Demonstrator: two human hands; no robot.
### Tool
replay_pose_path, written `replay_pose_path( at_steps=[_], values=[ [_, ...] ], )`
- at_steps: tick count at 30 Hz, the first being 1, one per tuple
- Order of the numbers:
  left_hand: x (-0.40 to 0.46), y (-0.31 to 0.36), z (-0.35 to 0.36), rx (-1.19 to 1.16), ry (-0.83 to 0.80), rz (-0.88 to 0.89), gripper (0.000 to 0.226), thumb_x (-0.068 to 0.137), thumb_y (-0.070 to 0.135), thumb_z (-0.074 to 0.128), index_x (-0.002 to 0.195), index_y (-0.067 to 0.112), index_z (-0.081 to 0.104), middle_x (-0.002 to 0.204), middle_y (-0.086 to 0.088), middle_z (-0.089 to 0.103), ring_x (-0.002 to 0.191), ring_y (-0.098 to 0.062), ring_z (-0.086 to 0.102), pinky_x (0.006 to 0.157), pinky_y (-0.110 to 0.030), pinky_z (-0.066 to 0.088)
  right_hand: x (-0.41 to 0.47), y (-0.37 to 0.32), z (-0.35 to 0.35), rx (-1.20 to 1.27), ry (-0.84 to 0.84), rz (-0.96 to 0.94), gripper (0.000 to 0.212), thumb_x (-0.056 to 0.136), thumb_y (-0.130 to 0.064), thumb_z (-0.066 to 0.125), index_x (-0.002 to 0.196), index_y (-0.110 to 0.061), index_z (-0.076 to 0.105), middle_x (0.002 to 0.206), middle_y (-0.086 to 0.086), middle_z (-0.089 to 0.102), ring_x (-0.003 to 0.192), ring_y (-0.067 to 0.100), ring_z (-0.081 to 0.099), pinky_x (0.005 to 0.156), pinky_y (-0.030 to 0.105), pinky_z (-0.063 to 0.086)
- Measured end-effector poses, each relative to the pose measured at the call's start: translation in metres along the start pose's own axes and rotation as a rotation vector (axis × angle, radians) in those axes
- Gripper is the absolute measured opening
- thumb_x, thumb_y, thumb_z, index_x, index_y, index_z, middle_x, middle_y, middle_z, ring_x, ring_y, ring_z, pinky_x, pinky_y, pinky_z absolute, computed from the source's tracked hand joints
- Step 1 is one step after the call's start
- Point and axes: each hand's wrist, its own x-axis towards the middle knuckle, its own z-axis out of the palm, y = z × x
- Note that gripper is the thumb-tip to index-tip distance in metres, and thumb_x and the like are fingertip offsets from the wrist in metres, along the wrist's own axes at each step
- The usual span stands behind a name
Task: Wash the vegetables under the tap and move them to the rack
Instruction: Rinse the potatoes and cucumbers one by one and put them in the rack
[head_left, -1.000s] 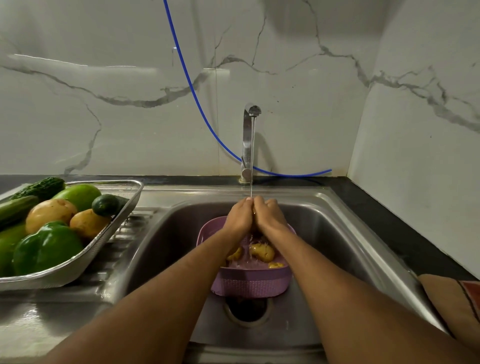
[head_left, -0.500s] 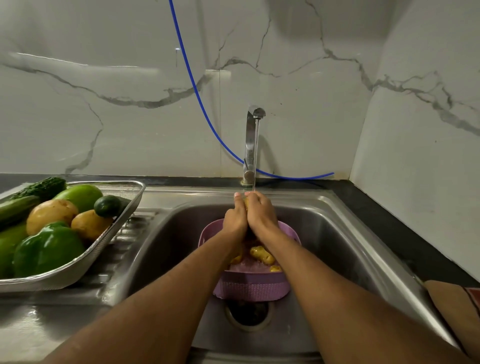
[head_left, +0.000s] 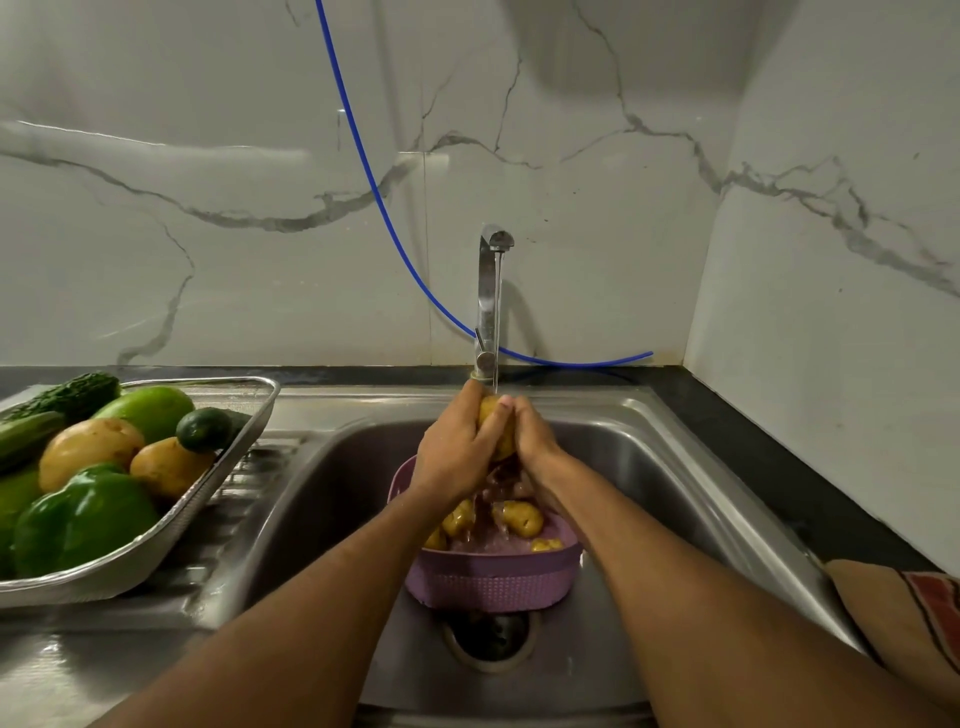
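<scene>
While a thin stream is running from the tall chrome tap, the left hand and right hand are pressing together, both clasping one yellow-brown potato under the water. Below them, more potatoes are sitting in the round lilac plastic basket inside the steel sink. At left, the shallow metal mesh rack is holding green peppers, cucumbers and potatoes.

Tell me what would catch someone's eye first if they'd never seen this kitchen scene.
Dead centre, the left hand and right hand clasp a yellow potato under the thin stream from the steel tap, above a purple basket of potatoes in the sink. At left, a metal rack holds green peppers, cucumbers and washed potatoes.
</scene>
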Motion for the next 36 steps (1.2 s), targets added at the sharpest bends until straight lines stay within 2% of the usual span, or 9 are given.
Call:
replay_pose_path(
  at_steps=[4,7,9,13,19,22,28,33,36],
  values=[
    [0.002,0.000,0.010,-0.195,-0.033,-0.203,0.030,0.105,0.051,0.042,0.113,0.024,0.053,0.102,-0.002,0.065,0.093,-0.021,0.065,0.091,-0.050,0.056,0.003,-0.002,0.001,-0.340,0.238,-0.085,0.056,0.107,-0.055,0.028,0.100,-0.012,0.063,0.094,0.010,0.066,0.087,0.021,0.063,0.087,0.038,0.053],
    [0.006,0.004,0.015,-0.403,-0.081,-0.428,0.038,0.107,0.041,0.043,0.128,0.013,0.056,0.118,-0.011,0.065,0.101,-0.021,0.062,0.089,-0.039,0.054,0.001,0.000,-0.001,-0.665,0.387,-0.153,0.057,0.109,-0.047,0.025,0.111,-0.009,0.067,0.104,0.012,0.067,0.091,0.023,0.061,0.079,0.034,0.040],
    [0.005,0.006,0.017,-0.504,-0.118,-0.586,0.042,0.108,0.041,0.041,0.130,0.009,0.057,0.118,-0.014,0.066,0.098,-0.021,0.063,0.076,-0.032,0.052,0.000,0.004,-0.001,-0.758,0.403,-0.220,0.060,0.109,-0.048,0.024,0.117,-0.009,0.068,0.112,0.012,0.070,0.100,0.025,0.065,0.078,0.032,0.038],
    [0.005,0.006,0.006,-0.708,-0.088,-0.853,0.047,0.107,0.044,0.040,0.115,0.004,0.064,0.099,-0.019,0.070,0.085,-0.026,0.064,0.067,-0.035,0.052,-0.003,0.010,0.012,-0.886,0.343,-0.409,0.053,0.111,-0.042,0.024,0.108,-0.011,0.068,0.095,0.007,0.068,0.081,0.018,0.062,0.068,0.030,0.041],
    [0.005,-0.008,0.007,-0.320,0.048,-0.385,0.049,0.106,0.058,0.031,0.121,0.021,0.058,0.110,-0.005,0.068,0.104,-0.022,0.065,0.099,-0.051,0.052,-0.002,0.007,0.008,-0.383,0.116,-0.305,0.037,0.111,-0.039,0.029,0.106,-0.019,0.059,0.096,0.006,0.064,0.080,0.013,0.059,0.070,0.030,0.049],
    [0.003,0.000,0.010,-0.249,0.100,-0.192,0.031,0.107,0.052,0.036,0.109,0.028,0.056,0.098,0.004,0.068,0.092,-0.015,0.067,0.090,-0.048,0.057,-0.002,-0.003,0.009,-0.164,0.230,-0.296,0.042,0.111,-0.045,0.031,0.099,-0.019,0.063,0.089,0.004,0.066,0.079,0.012,0.061,0.066,0.027,0.047],
    [-0.004,-0.005,0.019,-0.034,0.006,0.006,0.027,0.108,0.050,0.033,0.125,0.034,0.047,0.120,0.009,0.058,0.096,-0.005,0.061,0.076,-0.018,0.045,0.010,0.006,0.009,0.241,0.113,0.118,0.056,0.099,-0.064,0.042,0.120,-0.016,0.063,0.108,0.016,0.070,0.099,0.029,0.067,0.097,0.047,0.055],
    [0.000,-0.007,0.017,0.135,-0.080,-0.074,0.041,0.110,0.049,0.025,0.117,0.027,0.059,0.105,0.006,0.066,0.092,-0.008,0.062,0.088,-0.033,0.051,0.010,0.011,-0.006,-0.183,0.259,-0.028,0.051,0.109,-0.045,0.030,0.113,-0.008,0.065,0.094,0.011,0.069,0.081,0.021,0.065,0.068,0.033,0.051],
    [0.008,-0.018,0.016,0.045,-0.124,-0.264,0.047,0.110,0.041,0.024,0.119,0.019,0.064,0.103,-0.005,0.071,0.095,-0.019,0.066,0.096,-0.044,0.053,0.007,0.015,-0.003,-0.573,0.327,-0.311,0.051,0.109,-0.041,0.030,0.091,-0.011,0.067,0.087,0.008,0.067,0.082,0.021,0.065,0.071,0.035,0.051]
  ],
)
